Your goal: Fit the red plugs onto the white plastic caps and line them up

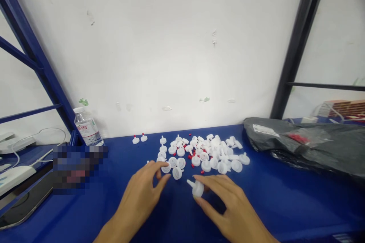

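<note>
Between the thumb and fingers of my right hand (225, 201) is a white nozzle cap (197, 189), tilted with its spout toward the upper left. My left hand (145, 188) has thumb and index finger apart. Its index fingertip is at the edge of a loose cap (166, 168); whether they touch I cannot tell. Another upturned cap (176, 173) lies just right of that thumb. Beyond both hands spreads a pile of white nozzle caps (213, 148), with small red tips (190, 156) scattered among them. Two caps with red tips on their spouts (136, 140) stand upright at the back left.
A water bottle (88, 127) stands at the left by the blue rack post (42, 64). A dark phone (27, 201) lies at the left edge. Black plastic bags (273, 136), with a clear bag of red pieces (299, 137), lie at the right. A wall (171, 45) closes off the back.
</note>
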`<action>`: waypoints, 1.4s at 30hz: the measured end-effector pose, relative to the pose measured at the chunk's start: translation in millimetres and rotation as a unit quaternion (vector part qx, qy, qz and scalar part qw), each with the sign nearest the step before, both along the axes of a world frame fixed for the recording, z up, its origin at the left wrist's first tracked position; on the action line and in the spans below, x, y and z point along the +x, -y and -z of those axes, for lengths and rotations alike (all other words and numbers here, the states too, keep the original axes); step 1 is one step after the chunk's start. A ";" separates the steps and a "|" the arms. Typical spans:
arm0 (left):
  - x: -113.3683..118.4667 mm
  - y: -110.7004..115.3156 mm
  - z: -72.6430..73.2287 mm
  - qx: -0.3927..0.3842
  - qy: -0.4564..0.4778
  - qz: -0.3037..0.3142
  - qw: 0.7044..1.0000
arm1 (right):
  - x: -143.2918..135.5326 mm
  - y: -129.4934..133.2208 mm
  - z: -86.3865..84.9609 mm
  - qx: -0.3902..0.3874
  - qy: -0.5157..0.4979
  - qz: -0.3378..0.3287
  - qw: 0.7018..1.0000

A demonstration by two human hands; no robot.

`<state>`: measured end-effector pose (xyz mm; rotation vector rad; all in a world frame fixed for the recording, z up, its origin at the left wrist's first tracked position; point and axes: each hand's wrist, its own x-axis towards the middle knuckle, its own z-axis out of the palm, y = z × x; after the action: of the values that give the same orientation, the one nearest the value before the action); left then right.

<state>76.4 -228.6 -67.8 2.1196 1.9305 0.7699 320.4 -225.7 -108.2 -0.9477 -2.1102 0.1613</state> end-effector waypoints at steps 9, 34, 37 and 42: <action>-41.1 -22.9 11.3 -0.058 -0.165 -0.037 0.984 | -0.4 0.7 -1.3 -0.003 0.004 -0.013 1.000; 21.4 8.3 -2.5 -0.018 0.231 0.027 0.972 | 1.2 -5.1 5.5 -0.027 -0.034 0.023 0.999; 24.6 3.6 4.5 -0.046 0.265 0.043 0.962 | 0.6 -5.2 8.1 -0.025 -0.020 0.038 0.999; 24.2 1.0 11.5 -0.040 0.277 0.045 0.959 | 0.0 -6.1 11.5 -0.043 -0.011 0.063 0.997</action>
<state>100.6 -229.5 -79.3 1.6868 1.5250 1.1003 320.5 -219.6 -119.6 -1.1222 -2.0298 0.1989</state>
